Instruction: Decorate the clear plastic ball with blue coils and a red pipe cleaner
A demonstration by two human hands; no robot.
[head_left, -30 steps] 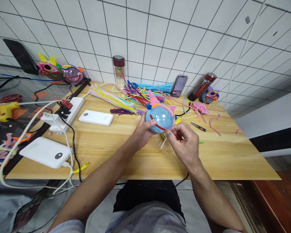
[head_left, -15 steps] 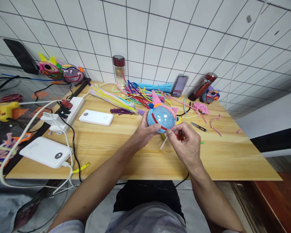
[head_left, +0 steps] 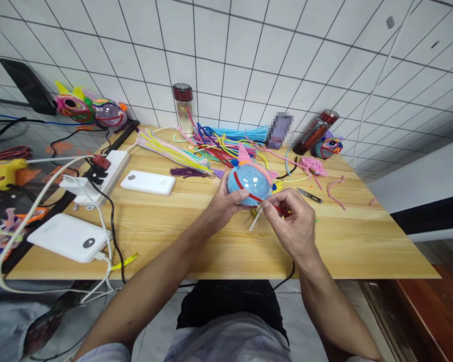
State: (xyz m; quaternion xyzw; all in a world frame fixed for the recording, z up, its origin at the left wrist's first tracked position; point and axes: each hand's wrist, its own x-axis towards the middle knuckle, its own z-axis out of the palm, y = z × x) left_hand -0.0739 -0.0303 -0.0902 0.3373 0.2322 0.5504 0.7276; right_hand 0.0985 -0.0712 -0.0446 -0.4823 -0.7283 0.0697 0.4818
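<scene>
A clear ball wrapped partly in light blue strands, with a pink cone on top, rests in my left hand. My left thumb presses a red strip against the ball's front. My right hand pinches the red strip at the ball's lower right, its fingers curled. A thin white stick shows just below the ball, between my hands. Part of a yellow piece is visible behind the ball's right side.
Colourful pipe cleaners lie along the back by a glass bottle. Snips and pink strands are on the right. Power banks, a power strip, cables and a yellow glue gun occupy the left.
My right hand has shifted slightly right from the ball, with the red strip still pinched. The view has moved a little, and my left hand keeps its hold.
</scene>
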